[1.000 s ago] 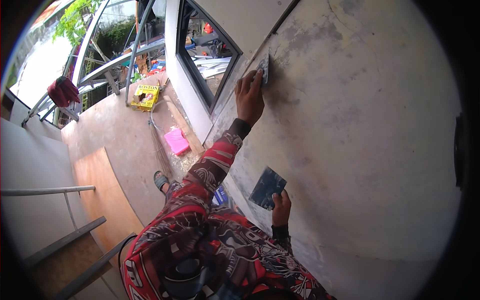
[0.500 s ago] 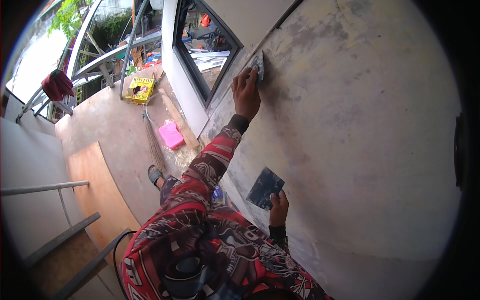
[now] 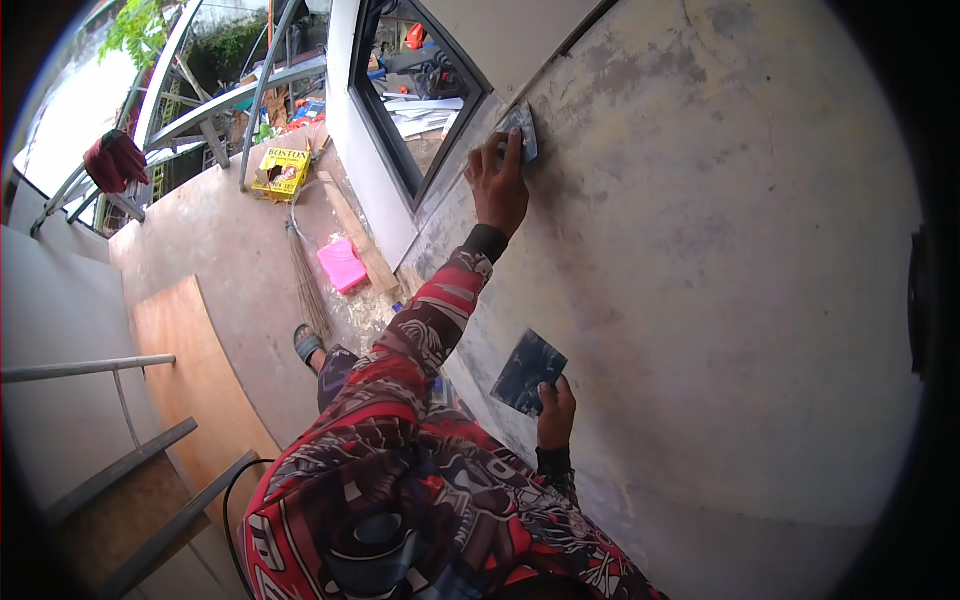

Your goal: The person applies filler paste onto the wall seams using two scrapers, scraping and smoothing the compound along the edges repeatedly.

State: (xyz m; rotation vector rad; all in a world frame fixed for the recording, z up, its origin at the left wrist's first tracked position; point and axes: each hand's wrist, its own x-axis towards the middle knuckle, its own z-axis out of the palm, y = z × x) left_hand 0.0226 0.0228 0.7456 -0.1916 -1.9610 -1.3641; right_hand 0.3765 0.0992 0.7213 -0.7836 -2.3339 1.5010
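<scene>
My left hand (image 3: 499, 186) reaches far forward along a patchy, stained plaster wall (image 3: 700, 260), its fingers closed round a putty knife (image 3: 527, 135). The blade lies against the wall, close to the corner beside the window frame. Nearer my body, my right hand (image 3: 557, 412) grips a dark, flat rectangular plate (image 3: 530, 370) by its lower edge. Pale smears mark the plate, which is tilted in front of the wall. Fingers of the right hand behind the plate are hidden.
A dark-framed window (image 3: 420, 100) adjoins the wall. On the floor are a yellow box (image 3: 280, 174), a pink container (image 3: 343, 265), a broom (image 3: 305, 275) and a wood strip (image 3: 358, 235). Plywood (image 3: 200, 350) and metal bars (image 3: 90, 370) stand left; a dark red cloth (image 3: 116, 162) hangs on a frame.
My left hand and the putty knife have shifted slightly to the right, and the blade now shows more of its face. The right hand with the plate has barely moved.
</scene>
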